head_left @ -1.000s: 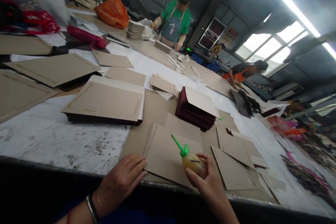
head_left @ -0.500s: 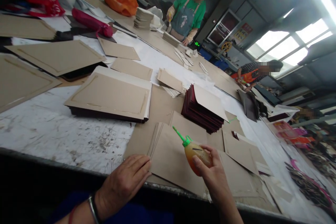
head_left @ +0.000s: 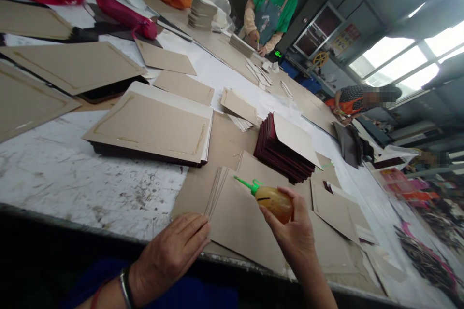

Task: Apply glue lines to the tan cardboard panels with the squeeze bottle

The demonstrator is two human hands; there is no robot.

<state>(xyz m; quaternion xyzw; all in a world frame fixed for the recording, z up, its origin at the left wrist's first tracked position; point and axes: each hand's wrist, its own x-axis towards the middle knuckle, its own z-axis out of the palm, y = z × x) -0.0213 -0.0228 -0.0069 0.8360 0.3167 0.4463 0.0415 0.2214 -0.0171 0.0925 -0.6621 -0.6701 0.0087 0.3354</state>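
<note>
Worktable (head_left: 119, 178), white and scuffed, bears fanned cardboard sheets (head_left: 242, 236) directly before you, close to its front edge. Reaching in from the lower left, your left hand (head_left: 174, 246) lies palm down, fingers together, fingertips at the sheets' left edge; whether its hidden thumb pinches them cannot be told. Let those fingertips press lightly, so the fan does not slide. Reaching up from the lower right, your right hand (head_left: 297, 231) wraps thumb and fingers around an amber squeeze bottle (head_left: 277, 204), tipped on its side above the sheets. Its green nozzle (head_left: 246, 184) points leftward and away; contact at the tip cannot be judged. Good control probably calls for a low nozzle, a loose wrist and an even squeeze.
</note>
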